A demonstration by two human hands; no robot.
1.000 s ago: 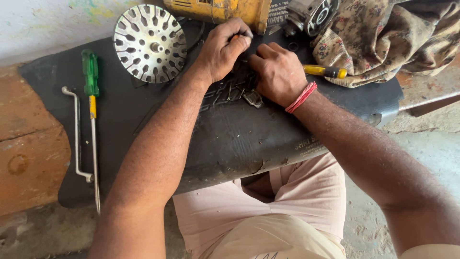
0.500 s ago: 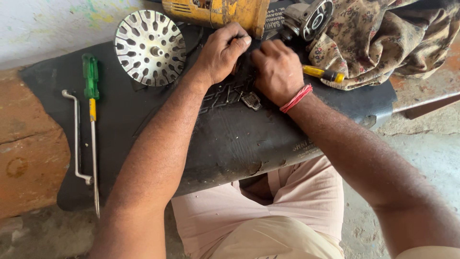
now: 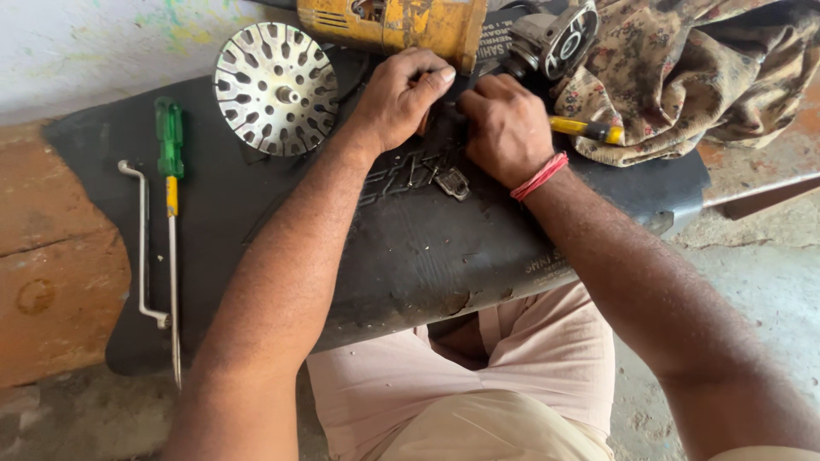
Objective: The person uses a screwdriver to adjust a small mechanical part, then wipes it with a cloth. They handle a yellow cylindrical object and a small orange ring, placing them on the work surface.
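Nearest the camera, a black rubber mat [image 3: 410, 256] drapes over the person's lap and onto the counter [image 3: 51, 256], apparently to give a soft, non-slip work surface and catch small parts. Beyond, both hands meet on the mat: the left hand [image 3: 397, 98] is curled with its grip closed on something small that the fingers hide, and the right hand [image 3: 504, 128] is fisted beside it, touching, its grip also closed on a hidden piece; what either holds I cannot tell. A small metal clip [image 3: 453, 182] lies just below them. To the left rest a green-handled screwdriver [image 3: 170, 171] and a bent metal rod [image 3: 143, 248], side by side within reach. Farther off sit a slotted metal disc [image 3: 275, 88], a yellow power tool [image 3: 401, 24] and a patterned cloth [image 3: 683, 68]. No containers show.
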